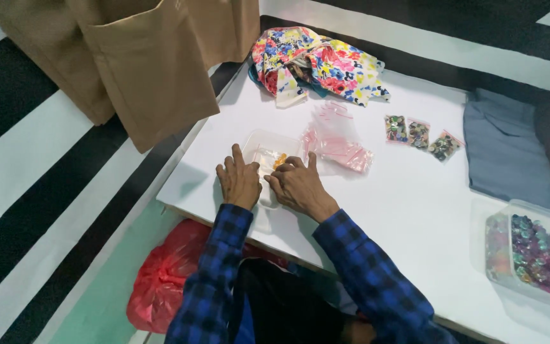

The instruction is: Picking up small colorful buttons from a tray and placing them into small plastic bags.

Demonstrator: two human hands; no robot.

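Head view | both hands' fingers pinching clear bag (267, 167) | pink-striped bags (338, 143) beside | floral cloth (316, 64) behind

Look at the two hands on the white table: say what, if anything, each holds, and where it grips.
Both the left hand and right hand rest on a small clear plastic tray holding orange bits; the actual grip cannot be told.

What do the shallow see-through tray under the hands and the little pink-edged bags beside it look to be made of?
The shallow clear tray looks like thin glossy plastic: the white table shows through it. The pink-edged small bags seem to be soft transparent plastic film, crinkled and shiny. The left hand and right hand rest at the tray.
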